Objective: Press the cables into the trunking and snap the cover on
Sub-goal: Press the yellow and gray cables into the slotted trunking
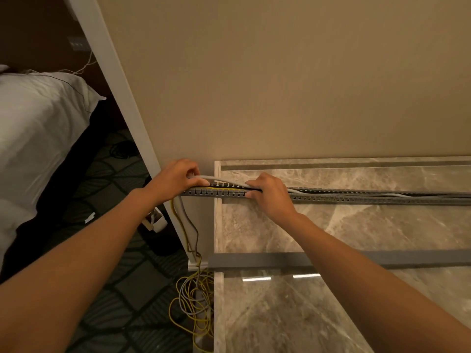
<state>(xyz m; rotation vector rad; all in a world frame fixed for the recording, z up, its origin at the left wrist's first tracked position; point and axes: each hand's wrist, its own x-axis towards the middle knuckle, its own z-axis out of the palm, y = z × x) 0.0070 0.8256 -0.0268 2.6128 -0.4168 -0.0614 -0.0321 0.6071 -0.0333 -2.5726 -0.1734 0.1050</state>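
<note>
I get dim, warm light — two white glare bars on the glossy grey marble countertop, straight edges bow outward, the dark patterned carpet perhaps slightly soft.

No text, label, brand, number or sign can be read anywhere in this view. The grey slotted plastic trunking on the marble counter bears no legible marking, and neither does the flat grey cover strip lying near the counter's front edge.
</note>
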